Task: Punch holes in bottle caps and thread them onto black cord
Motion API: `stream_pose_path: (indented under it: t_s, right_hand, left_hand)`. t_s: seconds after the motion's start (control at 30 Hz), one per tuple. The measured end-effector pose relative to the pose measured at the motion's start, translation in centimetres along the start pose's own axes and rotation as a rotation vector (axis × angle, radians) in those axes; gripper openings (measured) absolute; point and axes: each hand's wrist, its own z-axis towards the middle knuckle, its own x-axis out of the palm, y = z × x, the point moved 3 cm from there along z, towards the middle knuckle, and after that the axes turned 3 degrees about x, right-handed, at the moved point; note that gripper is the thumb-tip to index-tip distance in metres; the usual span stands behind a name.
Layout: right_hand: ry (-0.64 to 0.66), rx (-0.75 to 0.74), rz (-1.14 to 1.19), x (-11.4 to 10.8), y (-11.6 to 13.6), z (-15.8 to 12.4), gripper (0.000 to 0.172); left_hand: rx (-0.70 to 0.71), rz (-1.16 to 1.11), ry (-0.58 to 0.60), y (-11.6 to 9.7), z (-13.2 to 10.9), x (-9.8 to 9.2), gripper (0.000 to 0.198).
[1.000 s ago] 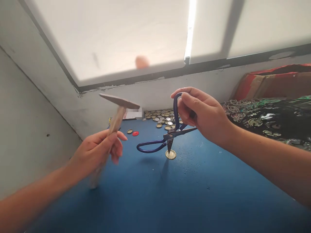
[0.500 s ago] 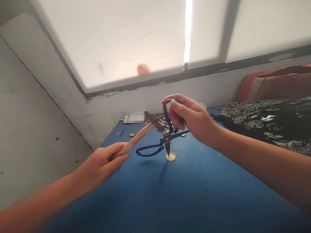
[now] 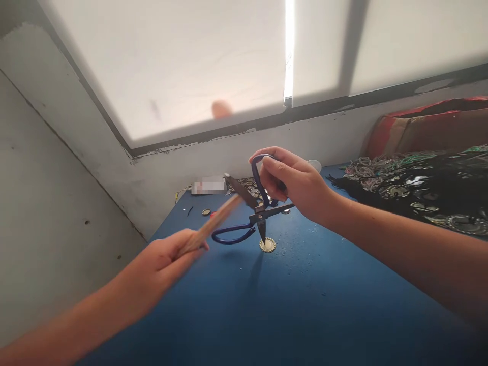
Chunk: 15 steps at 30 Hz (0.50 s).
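The counter [image 3: 290, 310] spreads wide up front, giving room to move; its near edge is out of view. The left hand [image 3: 168, 262] grips a hammer [image 3: 217, 219] by its wooden handle — stiff, likely head-heavy. Mid-counter, well in from the left edge, lies a bottle cap [image 3: 271, 246]: probably light, slippery metal, best pinched by its crimped rim. On it rests one blade tip of spread scissors [image 3: 261, 217], stiff and likely sharp, safest held by the blue loops; the right hand [image 3: 293, 178] clasps the upper one. The hammer's head is right beside their pivot, contact unclear. Farther back, a pile of caps [image 3: 251, 188] lines the far edge, and a dark heap [image 3: 412, 193] with cords crowds the right — tighter there — before a cardboard box [image 3: 430, 133].
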Motion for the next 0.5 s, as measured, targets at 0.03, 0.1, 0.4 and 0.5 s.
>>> stream_pose_path:
  t_s: [0.03,0.1,0.4,0.5]
  right_hand:
    - [0.003,-0.001,0.001,0.1,0.0,0.0,0.013]
    - [0.011,-0.005,0.000,0.2,0.1,-0.1,0.013]
    - [0.009,-0.010,-0.016,0.2,-0.1,-0.1,0.011]
    - [-0.003,-0.015,-0.021,0.2,-0.2,-0.1,0.011]
  left_hand:
    - [-0.006,-0.006,-0.027,0.1,0.2,-0.3,0.035]
    - [-0.017,-0.007,-0.012,0.4,0.5,-0.6,0.036]
    - [-0.024,0.046,0.151,1.2,1.2,-0.4,0.037]
    - [-0.053,-0.002,0.092,1.3,1.3,-0.6,0.036]
